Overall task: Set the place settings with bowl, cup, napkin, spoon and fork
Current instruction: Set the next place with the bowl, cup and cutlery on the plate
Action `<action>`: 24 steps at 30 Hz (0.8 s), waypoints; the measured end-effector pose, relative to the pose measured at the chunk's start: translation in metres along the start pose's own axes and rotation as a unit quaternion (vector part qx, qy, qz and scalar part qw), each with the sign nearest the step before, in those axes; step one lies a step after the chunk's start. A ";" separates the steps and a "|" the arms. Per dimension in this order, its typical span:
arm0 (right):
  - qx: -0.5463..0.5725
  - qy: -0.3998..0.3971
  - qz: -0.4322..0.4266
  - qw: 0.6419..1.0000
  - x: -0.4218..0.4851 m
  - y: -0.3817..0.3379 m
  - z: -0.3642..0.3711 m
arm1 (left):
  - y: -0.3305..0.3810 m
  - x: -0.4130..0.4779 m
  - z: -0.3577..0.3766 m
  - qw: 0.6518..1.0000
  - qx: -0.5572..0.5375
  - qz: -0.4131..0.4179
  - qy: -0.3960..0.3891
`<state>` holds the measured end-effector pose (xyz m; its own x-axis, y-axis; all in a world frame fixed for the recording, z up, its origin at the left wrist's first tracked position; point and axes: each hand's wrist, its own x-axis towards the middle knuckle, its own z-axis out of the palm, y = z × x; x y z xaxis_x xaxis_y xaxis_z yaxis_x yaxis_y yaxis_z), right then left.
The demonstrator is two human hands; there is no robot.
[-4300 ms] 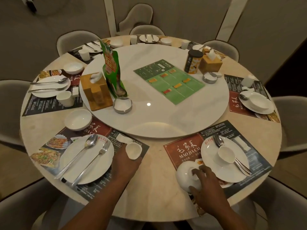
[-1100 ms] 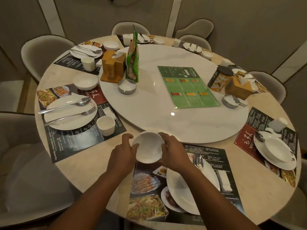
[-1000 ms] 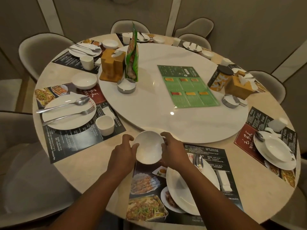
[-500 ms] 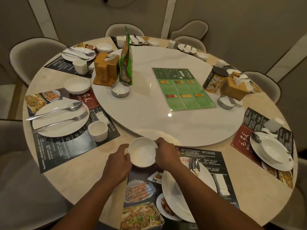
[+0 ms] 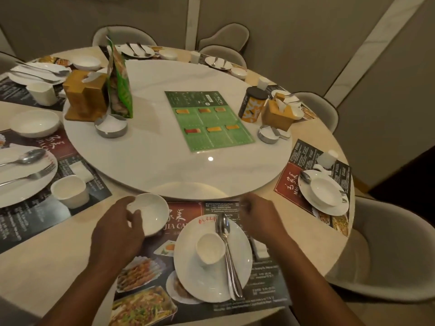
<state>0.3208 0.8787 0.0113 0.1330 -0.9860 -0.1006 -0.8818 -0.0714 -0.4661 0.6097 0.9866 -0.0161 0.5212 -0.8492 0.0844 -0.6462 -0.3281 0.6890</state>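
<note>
My left hand point(image 5: 115, 229) grips a white bowl point(image 5: 153, 211) by its near rim, at the top left corner of the dark placemat point(image 5: 263, 290) in front of me. My right hand point(image 5: 259, 220) hovers over the mat's top right part, blurred, fingers loosely curled and holding nothing. A white plate point(image 5: 207, 283) sits on the mat. On it a white cup point(image 5: 209, 248) lies tipped, beside a spoon point(image 5: 223, 225) and a fork that is mostly hidden under the spoon. A folded white napkin point(image 5: 260, 249) lies right of the plate, partly covered by my right wrist.
A white turntable point(image 5: 164, 161) fills the table's middle with a green menu point(image 5: 207, 121), two wooden tissue boxes and two ashtrays. The left neighbouring setting has a plate, cup point(image 5: 70, 191) and bowl point(image 5: 35, 123). The right setting point(image 5: 324, 191) has a bowl on its plate. Chairs ring the table.
My right hand has let go of the bowl and moved right, over the mat. My left hand still holds the bowl at the mat's top left corner.
</note>
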 end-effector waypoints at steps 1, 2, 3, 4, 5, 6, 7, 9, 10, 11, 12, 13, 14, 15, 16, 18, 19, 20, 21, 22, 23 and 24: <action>-0.009 -0.008 0.033 0.999 -0.007 0.026 -0.006 | 0.014 -0.006 0.003 1.000 -0.009 0.021 -0.003; -0.010 -0.024 0.065 0.998 -0.014 0.050 -0.008 | 0.028 -0.012 0.008 0.999 -0.017 0.035 -0.007; -0.005 -0.043 0.091 0.995 -0.020 0.070 -0.004 | 0.041 -0.019 0.014 0.999 -0.026 0.043 -0.012; 0.005 -0.060 0.102 0.993 -0.027 0.087 0.003 | 0.052 -0.025 0.020 0.998 -0.035 0.045 -0.016; 0.014 -0.069 0.098 0.993 -0.032 0.099 0.012 | 0.062 -0.031 0.027 0.998 -0.043 0.042 -0.017; 0.022 -0.069 0.082 0.994 -0.036 0.109 0.021 | 0.070 -0.037 0.034 0.998 -0.049 0.035 -0.014; 0.024 -0.065 0.062 0.996 -0.039 0.116 0.029 | 0.077 -0.043 0.040 0.998 -0.052 0.026 -0.008; 0.030 -0.055 0.028 0.998 -0.040 0.127 0.042 | 0.087 -0.053 0.050 0.999 -0.049 0.014 0.018; 0.037 -0.051 0.016 0.998 -0.038 0.131 0.046 | 0.090 -0.057 0.053 0.998 -0.047 0.011 0.031; 0.046 -0.049 0.006 0.998 -0.033 0.133 0.047 | 0.091 -0.061 0.057 0.998 -0.043 0.004 0.040; 0.054 -0.047 -0.002 0.997 -0.025 0.134 0.046 | 0.092 -0.066 0.059 0.998 -0.036 -0.007 0.045; 0.054 -0.046 -0.007 0.997 -0.015 0.135 0.044 | 0.092 -0.071 0.060 0.998 -0.028 -0.018 0.047; 0.045 -0.044 -0.016 0.998 -0.003 0.136 0.041 | 0.092 -0.076 0.061 0.998 -0.020 -0.026 0.049; 0.030 -0.043 -0.031 0.998 0.010 0.135 0.040 | 0.092 -0.081 0.061 0.998 -0.014 -0.032 0.052; 0.022 -0.043 -0.050 0.998 0.024 0.133 0.038 | 0.092 -0.086 0.061 0.998 -0.009 -0.038 0.056; 0.037 -0.056 -0.088 0.994 0.050 0.127 0.036 | 0.092 -0.094 0.060 0.997 -0.002 -0.046 0.069; 0.043 -0.068 -0.105 0.991 0.059 0.122 0.036 | 0.092 -0.097 0.059 0.996 -0.002 -0.050 0.075; 0.044 -0.080 -0.120 0.989 0.067 0.117 0.036 | 0.092 -0.101 0.058 0.995 -0.003 -0.057 0.079; 0.045 -0.090 -0.133 0.986 0.072 0.112 0.037 | 0.091 -0.104 0.057 0.994 -0.005 -0.065 0.083; 0.049 -0.095 -0.146 0.983 0.075 0.107 0.039 | 0.091 -0.106 0.056 0.994 -0.007 -0.073 0.087; 0.054 -0.098 -0.159 0.981 0.077 0.103 0.041 | 0.091 -0.109 0.055 0.993 -0.011 -0.079 0.090; 0.059 -0.100 -0.168 0.979 0.078 0.099 0.043 | 0.092 -0.111 0.053 0.992 -0.013 -0.083 0.092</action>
<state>0.2632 0.8009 -0.0808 0.5035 -0.8595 -0.0884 -0.7164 -0.3580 -0.5989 0.4627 1.0289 -0.0008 0.7141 -0.6934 0.0961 -0.5293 -0.4449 0.7224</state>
